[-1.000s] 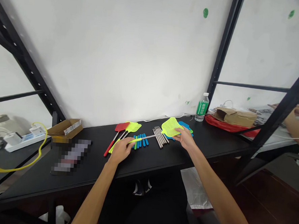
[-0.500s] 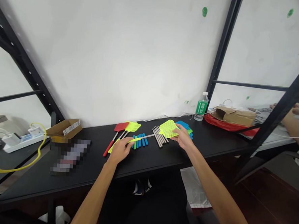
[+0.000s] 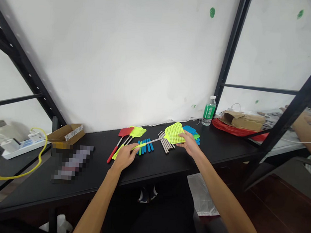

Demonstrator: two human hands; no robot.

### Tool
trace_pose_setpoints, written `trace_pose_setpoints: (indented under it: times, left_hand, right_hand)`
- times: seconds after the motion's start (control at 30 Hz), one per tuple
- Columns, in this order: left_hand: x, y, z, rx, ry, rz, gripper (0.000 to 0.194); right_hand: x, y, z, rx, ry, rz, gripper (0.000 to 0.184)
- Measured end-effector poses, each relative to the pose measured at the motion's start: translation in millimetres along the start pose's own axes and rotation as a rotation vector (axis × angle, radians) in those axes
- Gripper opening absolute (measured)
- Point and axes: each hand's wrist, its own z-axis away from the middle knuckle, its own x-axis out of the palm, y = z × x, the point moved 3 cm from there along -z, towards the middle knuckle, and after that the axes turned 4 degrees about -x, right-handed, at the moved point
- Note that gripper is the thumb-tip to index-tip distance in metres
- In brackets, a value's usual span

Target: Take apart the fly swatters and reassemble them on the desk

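Observation:
My left hand (image 3: 124, 157) is closed round the yellow handle of a fly swatter whose thin metal rod (image 3: 154, 141) runs to the right. My right hand (image 3: 187, 143) pinches the swatter's yellow-green mesh head (image 3: 173, 132), holding it just above the black table (image 3: 152, 165). Under the rod lie several blue handle grips (image 3: 145, 145) and a bundle of bare metal rods (image 3: 165, 144). A stack of blue and green mesh heads (image 3: 192, 132) sits just beyond my right hand.
Finished red and yellow swatters (image 3: 126, 137) lie at the left of the grips. An open cardboard box (image 3: 66, 133) and a yellow cable (image 3: 15, 171) are at the far left. A water bottle (image 3: 209, 111), a red bag (image 3: 236, 128) and another person's arm (image 3: 306, 127) are at the right.
My right hand has drawn the yellow-green head a little to the left, closer to the rod bundle. My left hand has stayed on the handle.

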Motion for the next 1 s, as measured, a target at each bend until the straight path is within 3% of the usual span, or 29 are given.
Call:
trace_pose_setpoints:
  times: [0.53,1.0]
  left_hand:
    - [-2.1,-4,0,0.016,0.085,0.096,0.034]
    - [-5.8,-1,2,0.085,0.194,-0.009,0.032]
  right_hand:
    - [5,3,2,0.030,0.002,0.190,0.023]
    - [11,9,4,0.064,0.020,0.219,0.020]
